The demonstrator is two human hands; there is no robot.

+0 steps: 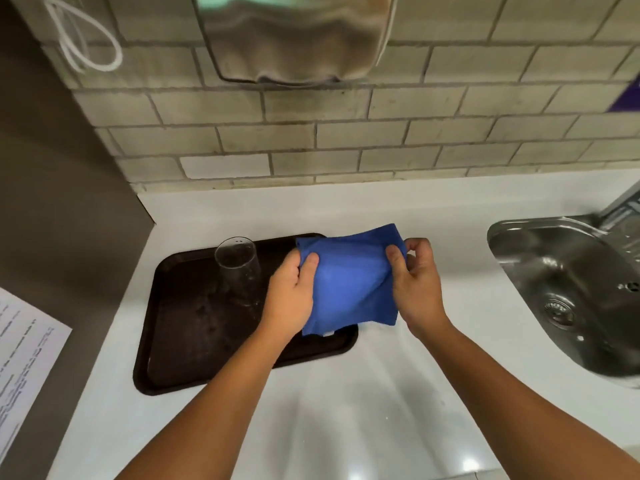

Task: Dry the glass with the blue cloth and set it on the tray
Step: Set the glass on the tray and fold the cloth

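Note:
A clear glass (239, 268) stands upright on the dark brown tray (187, 341), near the tray's back edge. Both hands hold the blue cloth (349, 282) stretched between them above the tray's right end. My left hand (291, 296) pinches the cloth's left edge, just right of the glass and not touching it. The cloth's right edge is gripped by my right hand (415, 282). Nothing shows inside the cloth.
The tray lies on a white counter (346, 393). A steel sink (575, 292) is set into the counter at the right. A tiled wall (346, 133) runs behind, with a metal dispenser (298, 36) mounted above. A brown side panel (62, 202) with a printed sheet (24, 368) bounds the left.

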